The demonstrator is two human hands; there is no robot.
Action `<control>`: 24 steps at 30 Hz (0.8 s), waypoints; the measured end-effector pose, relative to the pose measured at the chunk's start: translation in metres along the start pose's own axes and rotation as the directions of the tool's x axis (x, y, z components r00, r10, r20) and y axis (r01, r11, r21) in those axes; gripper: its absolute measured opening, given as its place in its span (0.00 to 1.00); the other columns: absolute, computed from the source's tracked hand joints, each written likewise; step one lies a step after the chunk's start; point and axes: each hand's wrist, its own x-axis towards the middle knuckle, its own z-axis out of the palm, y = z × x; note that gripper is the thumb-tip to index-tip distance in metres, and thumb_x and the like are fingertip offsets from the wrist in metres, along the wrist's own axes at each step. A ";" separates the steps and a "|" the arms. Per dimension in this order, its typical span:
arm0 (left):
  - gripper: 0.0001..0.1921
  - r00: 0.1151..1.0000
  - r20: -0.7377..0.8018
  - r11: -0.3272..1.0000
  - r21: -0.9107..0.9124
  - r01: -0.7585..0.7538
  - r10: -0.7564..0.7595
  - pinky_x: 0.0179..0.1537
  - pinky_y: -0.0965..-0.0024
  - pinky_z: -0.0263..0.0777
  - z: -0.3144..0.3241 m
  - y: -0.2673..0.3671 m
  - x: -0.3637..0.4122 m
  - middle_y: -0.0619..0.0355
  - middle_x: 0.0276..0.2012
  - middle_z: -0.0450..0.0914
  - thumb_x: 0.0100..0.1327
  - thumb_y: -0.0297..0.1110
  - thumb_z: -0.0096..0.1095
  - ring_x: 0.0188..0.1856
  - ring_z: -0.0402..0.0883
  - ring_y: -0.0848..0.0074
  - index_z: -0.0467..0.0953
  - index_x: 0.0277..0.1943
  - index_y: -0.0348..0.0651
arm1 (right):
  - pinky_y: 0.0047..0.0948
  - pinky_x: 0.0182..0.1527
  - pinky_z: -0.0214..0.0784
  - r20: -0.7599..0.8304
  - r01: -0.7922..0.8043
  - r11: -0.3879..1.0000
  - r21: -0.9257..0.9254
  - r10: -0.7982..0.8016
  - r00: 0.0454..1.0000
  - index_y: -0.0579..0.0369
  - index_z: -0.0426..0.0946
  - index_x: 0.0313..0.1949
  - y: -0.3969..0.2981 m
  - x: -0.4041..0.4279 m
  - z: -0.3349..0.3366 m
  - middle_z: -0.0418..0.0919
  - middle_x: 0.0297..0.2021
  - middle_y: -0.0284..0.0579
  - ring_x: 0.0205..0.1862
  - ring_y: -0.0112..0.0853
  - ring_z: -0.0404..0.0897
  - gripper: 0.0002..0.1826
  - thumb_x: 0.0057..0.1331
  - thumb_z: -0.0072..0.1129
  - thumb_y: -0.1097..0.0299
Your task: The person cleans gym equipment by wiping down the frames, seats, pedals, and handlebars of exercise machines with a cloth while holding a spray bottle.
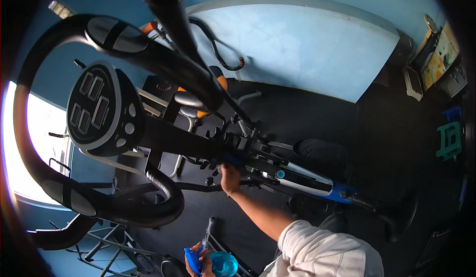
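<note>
My right hand (230, 178) reaches to the middle of an elliptical exercise bike, just below the base of its console post (178, 139). It presses what looks like a dark blue cloth (235, 159) against the black frame; shadow hides part of the fingers. At the bottom edge, my left hand (204, 262) is wrapped round the blue trigger head of a spray bottle (224, 264) with a translucent teal body. The bike's round console (95, 109) and curved black handlebar (22, 102) fill the left side, and its white and blue frame cover (305, 178) lies right of my right hand.
A long black lever arm (178, 27) crosses the top left. Beyond the bike stand a light blue low wall (297, 42) and other gym equipment with orange and black pads (219, 78). A metal frame (108, 243) is at lower left, a green plastic stool (450, 141) at far right.
</note>
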 end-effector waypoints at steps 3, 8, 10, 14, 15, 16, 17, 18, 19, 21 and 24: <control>0.27 0.998 -0.010 0.997 0.033 -0.067 0.067 0.47 0.69 0.74 0.001 -0.008 -0.003 0.45 0.54 0.75 0.54 0.19 0.57 0.49 0.79 0.67 0.66 0.59 0.32 | 0.40 0.43 0.69 -0.264 -0.166 0.985 -0.035 0.152 0.953 0.60 0.77 0.44 0.015 -0.005 0.004 0.80 0.33 0.57 0.37 0.50 0.79 0.16 0.70 0.46 0.60; 0.28 0.974 0.200 0.994 -0.017 -0.105 0.106 0.53 0.65 0.73 0.006 -0.023 -0.011 0.44 0.56 0.75 0.59 0.21 0.59 0.52 0.79 0.63 0.63 0.63 0.27 | 0.46 0.48 0.66 -0.305 -0.071 0.915 -0.397 -0.059 0.951 0.62 0.76 0.39 0.076 0.008 -0.003 0.78 0.35 0.60 0.40 0.56 0.76 0.14 0.70 0.44 0.65; 0.28 0.983 0.168 0.997 0.006 -0.074 0.072 0.53 0.66 0.72 0.008 -0.029 -0.021 0.45 0.56 0.75 0.60 0.21 0.58 0.52 0.79 0.64 0.63 0.63 0.28 | 0.49 0.49 0.66 -0.292 -0.112 0.850 -0.515 -0.051 0.955 0.61 0.76 0.40 0.106 0.008 -0.012 0.77 0.38 0.61 0.41 0.59 0.75 0.14 0.69 0.44 0.64; 0.25 0.998 0.063 0.992 0.124 0.003 -0.011 0.49 0.71 0.71 0.004 -0.031 -0.036 0.49 0.52 0.77 0.61 0.21 0.57 0.48 0.78 0.71 0.65 0.62 0.30 | 0.44 0.37 0.77 -0.070 -0.527 0.836 -0.151 0.523 0.850 0.51 0.77 0.46 0.099 0.007 -0.054 0.81 0.38 0.53 0.39 0.54 0.80 0.20 0.66 0.48 0.49; 0.24 0.993 0.117 0.971 0.234 -0.047 0.020 0.49 0.72 0.71 -0.005 -0.040 -0.037 0.51 0.49 0.79 0.60 0.20 0.58 0.46 0.78 0.74 0.66 0.61 0.30 | 0.37 0.28 0.78 0.082 -0.789 0.613 0.044 0.785 0.614 0.53 0.80 0.42 0.060 -0.006 -0.057 0.82 0.31 0.46 0.38 0.43 0.82 0.21 0.64 0.51 0.49; 0.22 0.992 0.086 0.993 0.063 -0.099 0.093 0.41 0.76 0.71 0.016 -0.043 -0.036 0.56 0.41 0.80 0.61 0.22 0.58 0.38 0.77 0.79 0.68 0.59 0.33 | 0.33 0.23 0.77 0.297 -0.927 0.361 -0.098 0.900 0.319 0.52 0.79 0.43 0.065 -0.007 -0.093 0.81 0.34 0.41 0.37 0.36 0.81 0.22 0.60 0.53 0.49; 0.22 0.991 0.090 0.994 0.048 -0.101 0.096 0.41 0.76 0.71 0.032 -0.034 -0.034 0.56 0.41 0.80 0.61 0.22 0.58 0.38 0.77 0.79 0.68 0.59 0.33 | 0.34 0.24 0.77 0.301 -0.886 0.395 -0.243 0.899 0.319 0.51 0.79 0.43 0.057 -0.020 -0.115 0.81 0.34 0.41 0.36 0.36 0.81 0.22 0.59 0.54 0.49; 0.24 0.997 0.068 0.998 0.059 -0.024 0.020 0.42 0.75 0.72 0.047 -0.021 -0.032 0.51 0.48 0.78 0.56 0.21 0.58 0.42 0.78 0.76 0.69 0.58 0.33 | 0.36 0.26 0.77 0.304 -0.822 0.419 -0.386 0.899 0.316 0.51 0.79 0.43 0.040 -0.037 -0.133 0.81 0.34 0.42 0.35 0.35 0.81 0.22 0.58 0.54 0.49; 0.26 0.997 0.049 0.996 0.069 0.057 -0.060 0.43 0.75 0.73 0.059 -0.010 -0.034 0.45 0.54 0.75 0.51 0.20 0.59 0.46 0.79 0.72 0.69 0.57 0.33 | 0.41 0.30 0.76 0.245 -0.832 0.399 -0.385 0.914 0.324 0.48 0.80 0.43 0.020 -0.056 -0.149 0.81 0.33 0.40 0.31 0.34 0.81 0.21 0.59 0.54 0.47; 0.26 0.992 0.122 0.997 0.078 0.030 -0.040 0.44 0.73 0.73 0.074 0.005 -0.036 0.46 0.54 0.75 0.50 0.20 0.59 0.46 0.79 0.72 0.70 0.56 0.33 | 0.46 0.39 0.74 0.477 -0.932 0.239 -0.270 0.875 0.086 0.45 0.80 0.42 -0.019 -0.077 -0.188 0.82 0.34 0.39 0.33 0.32 0.81 0.24 0.58 0.58 0.40; 0.26 0.948 0.317 0.995 0.086 -0.040 0.010 0.47 0.72 0.73 0.099 0.015 -0.044 0.49 0.52 0.77 0.49 0.21 0.62 0.47 0.79 0.71 0.73 0.55 0.34 | 0.38 0.47 0.71 0.617 -0.850 0.445 -0.281 0.762 0.195 0.48 0.81 0.41 -0.115 -0.098 -0.245 0.82 0.36 0.38 0.37 0.29 0.80 0.26 0.56 0.64 0.40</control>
